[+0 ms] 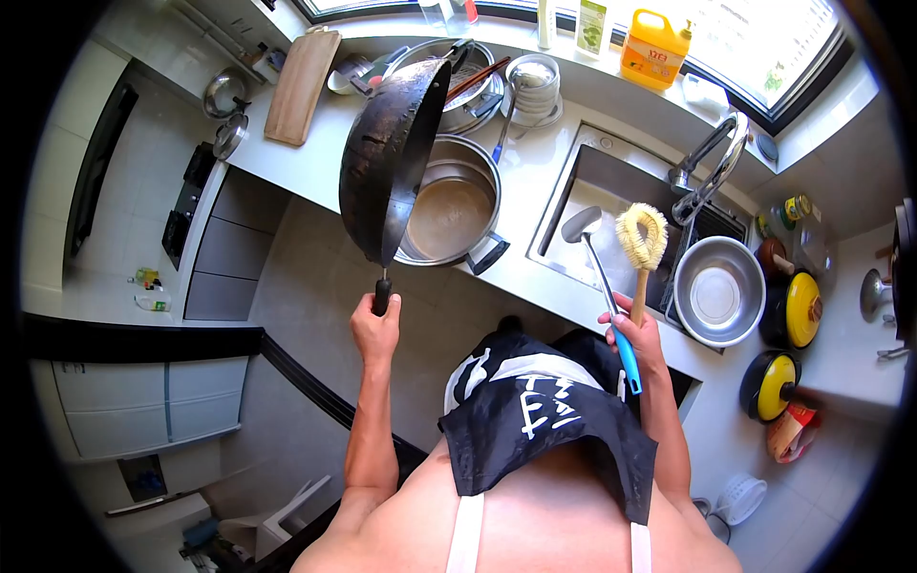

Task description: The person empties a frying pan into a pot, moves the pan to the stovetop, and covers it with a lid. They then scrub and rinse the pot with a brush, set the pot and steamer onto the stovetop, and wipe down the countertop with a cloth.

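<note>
Here's my left hand (pixel 374 329), fingers curled shut round the handle of the wok (pixel 387 158), which is up on its side at 11 o'clock, dark outside facing 9. Over in my right hand (pixel 635 334), fingers closed round 2 handles: the bristle brush (pixel 642 237) with its wooden stick, and the metal-headed utensil (pixel 582 225) with the blue grip.

At 12 o'clock, partly behind the wok, sits the wide steel pot (pixel 451 212), brownish across the bottom; film or shallow liquid, I can't tell. Beyond it, a second steel pot (pixel 476 113) with brown chopsticks (pixel 478 80) lying across the top. Bowls (pixel 537 94) stacked at 1 o'clock, the yellow jug (pixel 652 50) on the sill past them. Sink (pixel 597 196) at 2, pale and shiny inside. Steel basin (pixel 718 292) at 3, its inner bottom showing; 2 yellow-lidded pots (pixel 800 310) farther out.
</note>
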Demonstrator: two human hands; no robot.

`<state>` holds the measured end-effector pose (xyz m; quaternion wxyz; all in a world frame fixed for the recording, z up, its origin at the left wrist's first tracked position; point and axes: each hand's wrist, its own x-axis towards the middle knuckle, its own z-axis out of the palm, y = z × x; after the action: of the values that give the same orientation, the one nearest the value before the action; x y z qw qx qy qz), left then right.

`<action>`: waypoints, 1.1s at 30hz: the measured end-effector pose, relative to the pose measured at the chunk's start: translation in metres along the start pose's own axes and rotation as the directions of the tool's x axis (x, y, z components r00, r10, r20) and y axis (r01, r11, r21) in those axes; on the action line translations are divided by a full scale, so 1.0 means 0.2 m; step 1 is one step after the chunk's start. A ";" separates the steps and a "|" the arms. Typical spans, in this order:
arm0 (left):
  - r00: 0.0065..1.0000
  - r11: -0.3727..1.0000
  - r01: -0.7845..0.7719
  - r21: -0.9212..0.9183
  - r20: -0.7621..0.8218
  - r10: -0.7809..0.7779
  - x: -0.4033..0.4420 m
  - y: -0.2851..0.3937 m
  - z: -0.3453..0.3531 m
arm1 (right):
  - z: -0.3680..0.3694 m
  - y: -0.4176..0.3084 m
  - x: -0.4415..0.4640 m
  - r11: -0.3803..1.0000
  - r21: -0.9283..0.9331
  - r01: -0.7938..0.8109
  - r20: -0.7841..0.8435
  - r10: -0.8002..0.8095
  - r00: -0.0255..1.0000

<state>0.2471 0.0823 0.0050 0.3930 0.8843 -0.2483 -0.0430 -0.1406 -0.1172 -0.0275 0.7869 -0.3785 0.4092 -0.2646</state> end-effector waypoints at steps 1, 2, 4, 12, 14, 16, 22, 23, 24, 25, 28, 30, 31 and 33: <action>1.000 1.000 -0.001 -0.005 -0.003 0.001 0.00 0.00 0.00 | 0.03 -0.01 0.00 1.000 -0.003 0.004 0.001 -0.004 1.000; 1.000 1.000 0.011 0.008 0.006 -0.011 0.00 -0.01 -0.01 | 0.06 -0.03 0.01 0.999 -0.027 0.023 0.007 -0.023 1.000; 1.000 1.000 0.022 0.018 0.017 -0.022 0.00 -0.02 -0.01 | 0.13 -0.08 0.02 0.996 -0.074 0.051 0.023 -0.050 0.998; 0.996 0.998 0.053 0.020 0.067 -0.054 0.08 -0.07 -0.05 | 0.46 -0.25 0.39 0.915 -0.252 0.316 0.118 -0.294 0.948; 0.995 0.998 0.056 0.009 0.078 -0.057 0.11 -0.11 -0.05 | 0.51 -0.25 0.55 0.891 -0.240 0.384 0.135 -0.361 0.923; 0.994 0.997 0.075 0.007 0.085 -0.075 0.13 -0.11 -0.06 | 0.59 -0.28 0.68 0.880 -0.245 0.406 0.140 -0.382 0.914; 0.989 0.994 0.103 0.043 0.101 -0.107 0.11 -0.10 -0.06 | 0.70 -0.32 1.02 0.818 -0.323 0.476 0.078 -0.478 0.875; 0.986 0.991 0.127 0.038 0.104 -0.130 0.10 -0.10 -0.05 | 0.70 -0.32 1.09 0.820 -0.325 0.472 0.085 -0.472 0.878; 0.982 0.988 0.153 0.032 0.103 -0.155 0.08 -0.08 -0.05 | 0.72 -0.31 1.14 0.809 -0.319 0.493 0.068 -0.500 0.863; 0.981 0.985 0.167 0.036 0.095 -0.170 0.07 -0.06 -0.05 | 0.73 -0.30 1.19 0.800 -0.313 0.511 0.051 -0.524 0.850; 0.983 0.985 0.166 0.044 0.075 -0.169 0.05 0.00 -0.03 | 0.75 -0.26 1.35 0.774 -0.355 0.525 0.042 -0.547 0.836; 0.986 0.987 0.157 0.018 0.051 -0.158 0.03 0.03 -0.01 | 0.76 -0.23 1.44 0.733 -0.395 0.554 0.040 -0.588 0.808; 0.986 0.987 0.155 0.033 0.048 -0.157 0.04 0.04 -0.01 | 0.77 -0.22 1.47 0.742 -0.383 0.550 0.036 -0.582 0.812; 0.966 0.969 0.240 0.052 0.088 -0.244 0.03 0.07 0.00 | 0.78 -0.20 1.52 0.772 -0.337 0.539 -0.002 -0.574 0.819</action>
<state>0.2473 0.0706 0.0154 0.3545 0.9130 -0.1575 -0.1267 0.1468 -0.3009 -0.0706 0.5780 -0.5911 0.3569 -0.4350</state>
